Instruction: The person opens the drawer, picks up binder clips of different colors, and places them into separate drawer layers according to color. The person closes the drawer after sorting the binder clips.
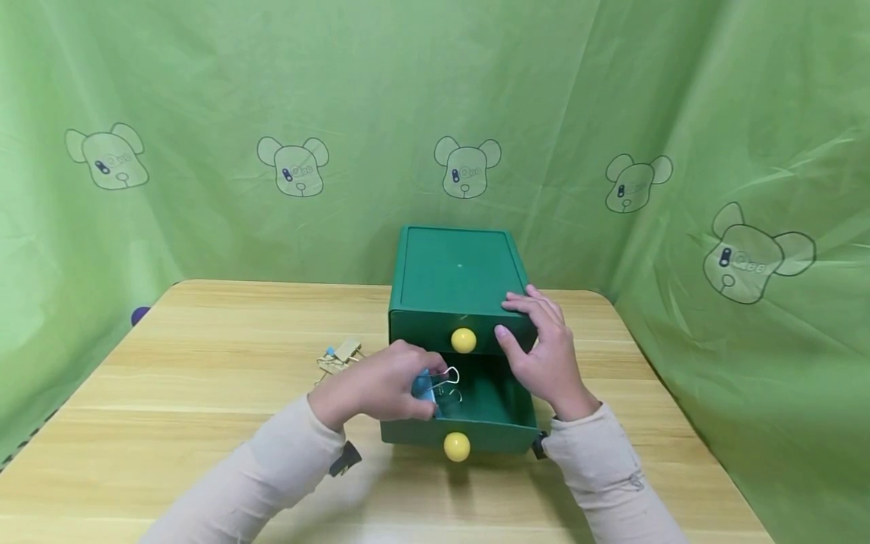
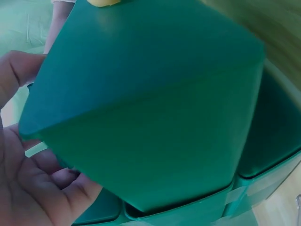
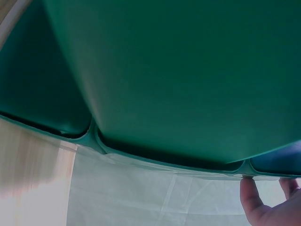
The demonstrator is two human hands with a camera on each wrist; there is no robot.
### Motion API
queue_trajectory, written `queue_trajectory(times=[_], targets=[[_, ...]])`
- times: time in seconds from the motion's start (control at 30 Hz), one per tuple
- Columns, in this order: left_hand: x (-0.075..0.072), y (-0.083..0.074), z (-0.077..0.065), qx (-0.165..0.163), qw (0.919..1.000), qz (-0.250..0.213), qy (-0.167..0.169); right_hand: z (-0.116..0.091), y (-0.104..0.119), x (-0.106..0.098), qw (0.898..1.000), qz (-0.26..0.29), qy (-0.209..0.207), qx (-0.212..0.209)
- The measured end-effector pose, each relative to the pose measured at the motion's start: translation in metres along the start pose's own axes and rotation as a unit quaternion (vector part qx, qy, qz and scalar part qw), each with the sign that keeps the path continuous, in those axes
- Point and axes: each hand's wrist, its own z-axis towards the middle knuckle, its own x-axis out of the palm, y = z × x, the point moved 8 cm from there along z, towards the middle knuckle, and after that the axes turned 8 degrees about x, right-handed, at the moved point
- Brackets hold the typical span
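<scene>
A green two-drawer cabinet (image 1: 454, 268) stands on the table, its lower drawer (image 1: 485, 438) pulled out. My left hand (image 1: 390, 381) reaches over that drawer's left side and pinches a blue binder clip (image 1: 423, 389) with silver wire handles. In the left wrist view the drawer wall (image 2: 155, 136) stands beside the fingers and the clip is hidden. My right hand (image 1: 547, 359) rests on the cabinet's upper right corner, fingers on the top and thumb at the upper drawer's front (image 1: 421, 326). In the right wrist view its thumb (image 3: 251, 197) is right at the cabinet's edge.
Several binder clips (image 1: 349, 350), beige and one with blue, lie left of the cabinet, partly behind my left forearm. Yellow round knobs stick out from the upper (image 1: 464, 340) and lower drawer fronts. A green curtain (image 1: 381, 91) hangs behind the wooden table (image 1: 224, 340).
</scene>
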Motion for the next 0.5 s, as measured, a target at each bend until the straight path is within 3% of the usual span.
queue_trajectory(times=[0.2, 0.5], targets=[[-0.0012, 0.0022, -0.0018, -0.021, 0.9993, 0.014, 0.026, -0.0002, 0.0008, -0.0012, 1.000, -0.001, -0.002, -0.001], [-0.0074, 0.0001, -0.0005, -0.013, 0.9991, 0.023, 0.033, -0.0001, 0.0015, -0.0009, 1.000, 0.001, 0.000, 0.000]])
